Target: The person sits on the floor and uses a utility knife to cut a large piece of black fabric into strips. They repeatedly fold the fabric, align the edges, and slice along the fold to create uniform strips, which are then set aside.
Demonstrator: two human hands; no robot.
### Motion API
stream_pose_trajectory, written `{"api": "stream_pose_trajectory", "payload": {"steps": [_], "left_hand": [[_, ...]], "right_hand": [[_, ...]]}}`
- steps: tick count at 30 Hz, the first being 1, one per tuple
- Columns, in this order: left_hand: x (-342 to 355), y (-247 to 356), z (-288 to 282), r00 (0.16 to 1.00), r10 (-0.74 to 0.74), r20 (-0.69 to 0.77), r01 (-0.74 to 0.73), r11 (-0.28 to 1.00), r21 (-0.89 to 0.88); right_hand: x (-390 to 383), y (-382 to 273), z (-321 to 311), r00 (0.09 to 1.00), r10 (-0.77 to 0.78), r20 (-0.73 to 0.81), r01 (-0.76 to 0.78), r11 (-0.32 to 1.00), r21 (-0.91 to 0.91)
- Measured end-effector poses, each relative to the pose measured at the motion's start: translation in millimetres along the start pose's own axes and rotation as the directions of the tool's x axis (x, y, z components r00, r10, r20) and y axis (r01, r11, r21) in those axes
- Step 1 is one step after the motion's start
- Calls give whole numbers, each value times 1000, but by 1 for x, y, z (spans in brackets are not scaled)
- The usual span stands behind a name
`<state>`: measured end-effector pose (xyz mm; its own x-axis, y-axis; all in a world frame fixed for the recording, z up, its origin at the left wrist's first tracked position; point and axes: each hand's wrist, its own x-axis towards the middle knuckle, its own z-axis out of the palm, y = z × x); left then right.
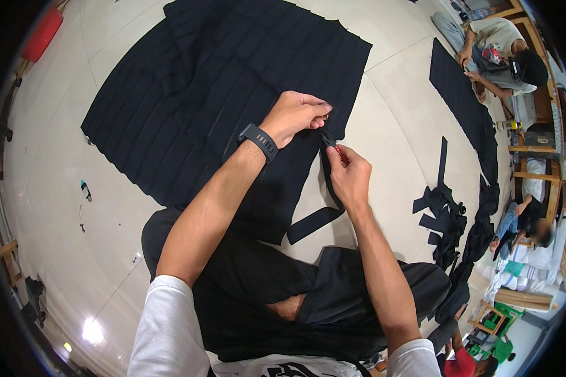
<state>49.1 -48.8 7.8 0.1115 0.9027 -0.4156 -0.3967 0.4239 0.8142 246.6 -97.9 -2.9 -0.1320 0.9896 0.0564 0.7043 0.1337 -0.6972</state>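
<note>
A large black fabric panel (233,81) with parallel ridges or seams lies spread on the floor in front of me, its near end by my crossed legs. At its right edge my left hand (299,116), with a dark watch band on the wrist, is closed in a pinch on the black cloth. Just below, my right hand (350,176) grips a small red-and-black tool (341,153), its tip pointed at that edge; its exact kind is mostly hidden. A narrow black strip (317,224) runs down from there and bends across the floor.
Black cut strips (443,217) lie heaped at the right, beside a long black cloth length (462,94). A co-worker (500,53) sits at the far right; other people sit below. A small teal-and-black object (85,190) lies on the left floor. A red object (43,34) stands far left.
</note>
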Motion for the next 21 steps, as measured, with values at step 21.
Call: {"api": "stream_pose_trajectory", "payload": {"steps": [21], "left_hand": [[-401, 18, -316, 600, 301, -741, 232, 821, 522]], "right_hand": [[4, 89, -52, 986, 26, -165, -92, 911, -402]]}}
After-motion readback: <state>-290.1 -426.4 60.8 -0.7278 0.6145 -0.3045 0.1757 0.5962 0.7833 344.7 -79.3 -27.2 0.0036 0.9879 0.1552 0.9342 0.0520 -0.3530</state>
